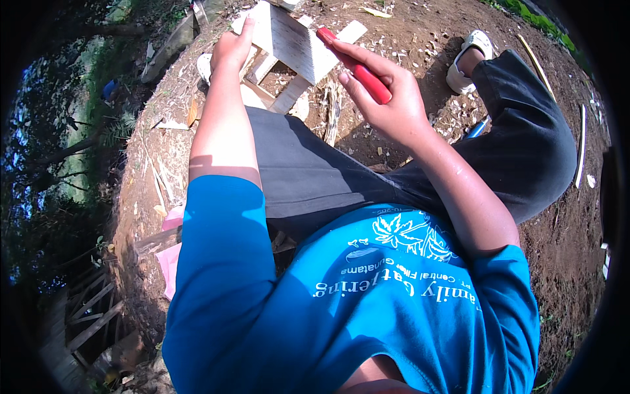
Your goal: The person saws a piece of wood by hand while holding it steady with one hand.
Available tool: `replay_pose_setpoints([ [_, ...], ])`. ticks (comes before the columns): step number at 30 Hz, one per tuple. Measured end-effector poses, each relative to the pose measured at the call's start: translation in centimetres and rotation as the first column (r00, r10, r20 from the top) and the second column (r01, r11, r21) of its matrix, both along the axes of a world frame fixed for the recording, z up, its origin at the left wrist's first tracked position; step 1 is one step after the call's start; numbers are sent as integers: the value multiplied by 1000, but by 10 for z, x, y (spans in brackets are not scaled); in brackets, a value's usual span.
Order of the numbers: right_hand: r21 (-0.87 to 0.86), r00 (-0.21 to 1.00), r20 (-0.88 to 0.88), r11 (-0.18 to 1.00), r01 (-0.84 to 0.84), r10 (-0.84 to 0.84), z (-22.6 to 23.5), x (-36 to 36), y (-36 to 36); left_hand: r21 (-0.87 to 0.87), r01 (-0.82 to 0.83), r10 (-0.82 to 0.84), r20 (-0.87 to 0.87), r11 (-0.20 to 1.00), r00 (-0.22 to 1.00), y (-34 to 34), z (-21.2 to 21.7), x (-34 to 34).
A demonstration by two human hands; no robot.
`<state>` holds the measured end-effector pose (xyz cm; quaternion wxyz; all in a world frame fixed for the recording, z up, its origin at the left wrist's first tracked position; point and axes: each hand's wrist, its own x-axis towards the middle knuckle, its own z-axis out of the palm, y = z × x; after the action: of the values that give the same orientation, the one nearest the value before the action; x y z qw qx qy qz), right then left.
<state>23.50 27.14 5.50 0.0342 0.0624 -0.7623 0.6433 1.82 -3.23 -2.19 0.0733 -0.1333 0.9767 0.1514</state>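
A small box-like piece of pale wooden boards (289,41) stands at the top of the view, beyond my legs. It has an open framed side facing me, and its upper board shows a jagged line along the right. My left hand (231,51) grips its left edge, thumb up along the board; the other fingers are mostly hidden. In my right hand (394,92) is a red-handled tool (371,84), its far end pointing toward the board's right side. Its working part cannot be made out.
Wood shavings and chips litter the brown soil (420,33). My bent leg in dark trousers (525,144) lies to the right, with a pale clog (476,44) on the foot. A blue object (478,128) shows beside that leg. Thin wooden strips (581,144) lie at far right, pink material (169,266) at left.
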Motion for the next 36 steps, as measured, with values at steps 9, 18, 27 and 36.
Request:
replay_pose_setpoints([
  [9, 126, 998, 34, 990, -62, 58, -82, 30, 19, 25, -31, 30, 33, 999, 999, 6, 6, -3],
  [18, 97, 1000, -12, 995, 22, -21, 24, 29, 22, -103, 116, -116, -2, 988, 993, 17, 11, 5],
  [27, 131, 976, -180, 986, -99, 122, 67, 18, 1, -58, 134, -132, 42, 989, 990, 78, 71, 54],
  [36, 54, 983, -167, 996, -65, 74, 49, 24, -9, 6, 179, -179, -5, 984, 984, 31, 27, 31],
])
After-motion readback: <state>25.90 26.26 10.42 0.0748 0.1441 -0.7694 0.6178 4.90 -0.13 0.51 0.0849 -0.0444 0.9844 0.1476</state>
